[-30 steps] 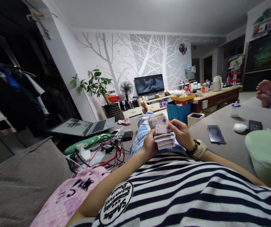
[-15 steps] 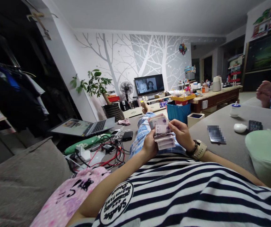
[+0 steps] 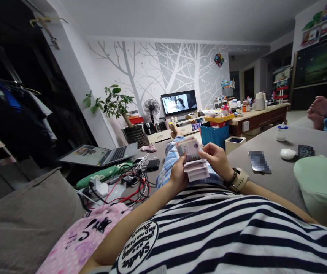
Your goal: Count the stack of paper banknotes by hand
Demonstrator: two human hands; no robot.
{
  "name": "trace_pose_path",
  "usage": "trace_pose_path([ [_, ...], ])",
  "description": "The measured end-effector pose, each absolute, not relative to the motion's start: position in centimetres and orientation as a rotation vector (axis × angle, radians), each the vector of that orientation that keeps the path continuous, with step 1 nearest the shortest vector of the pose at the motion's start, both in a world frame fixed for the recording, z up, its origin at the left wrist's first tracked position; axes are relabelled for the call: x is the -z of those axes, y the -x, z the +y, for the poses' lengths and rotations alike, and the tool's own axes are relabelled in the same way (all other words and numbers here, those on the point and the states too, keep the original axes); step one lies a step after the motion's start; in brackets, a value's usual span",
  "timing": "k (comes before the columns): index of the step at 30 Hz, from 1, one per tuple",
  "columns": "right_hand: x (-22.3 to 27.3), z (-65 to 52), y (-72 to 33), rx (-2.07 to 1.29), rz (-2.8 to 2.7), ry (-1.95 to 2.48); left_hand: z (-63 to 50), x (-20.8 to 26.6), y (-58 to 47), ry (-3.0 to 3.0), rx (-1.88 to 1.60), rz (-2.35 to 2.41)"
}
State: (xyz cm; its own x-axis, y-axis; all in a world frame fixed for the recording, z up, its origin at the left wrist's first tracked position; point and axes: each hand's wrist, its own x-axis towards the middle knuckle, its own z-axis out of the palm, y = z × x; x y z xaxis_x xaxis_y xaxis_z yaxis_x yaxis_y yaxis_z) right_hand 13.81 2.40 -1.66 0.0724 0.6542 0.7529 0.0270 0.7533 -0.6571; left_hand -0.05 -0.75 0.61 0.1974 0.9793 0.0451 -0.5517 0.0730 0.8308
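My left hand [image 3: 179,172] is closed around a stack of banknotes [image 3: 197,170], its thumb lying across the near side. The upper part of the stack fans out past the fingers, while the lower part is folded over toward me. At the right edge of the upper notes, my right hand [image 3: 215,160] is closed in a pinch with thumb and forefinger at a note's corner. How many notes sit between those fingertips is too small to tell. A watch with a pale strap [image 3: 240,180] is on my right wrist. Both hands are above my lap, over blue checked trousers [image 3: 165,173].
On my left lie a laptop [image 3: 95,154], tangled cables [image 3: 140,186] and a black box-like device [image 3: 153,164]. To the right, the sofa holds a phone [image 3: 259,161], a white mouse [image 3: 288,153], a cup [image 3: 281,133] and a green neck pillow [image 3: 313,182]. Another person's feet [image 3: 320,110] rest farther back.
My right fingers have moved slightly down and left along the notes' edge. The upper notes have shifted, showing a different face. The television picture has changed.
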Motion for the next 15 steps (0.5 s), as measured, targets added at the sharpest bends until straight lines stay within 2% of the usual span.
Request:
trace_pose_path([
  [15, 1.74, 2.95, -13.85, -0.516, -1.416, 0.633, -0.73, -0.05, 0.14, -0.922, -1.374, 0.660],
])
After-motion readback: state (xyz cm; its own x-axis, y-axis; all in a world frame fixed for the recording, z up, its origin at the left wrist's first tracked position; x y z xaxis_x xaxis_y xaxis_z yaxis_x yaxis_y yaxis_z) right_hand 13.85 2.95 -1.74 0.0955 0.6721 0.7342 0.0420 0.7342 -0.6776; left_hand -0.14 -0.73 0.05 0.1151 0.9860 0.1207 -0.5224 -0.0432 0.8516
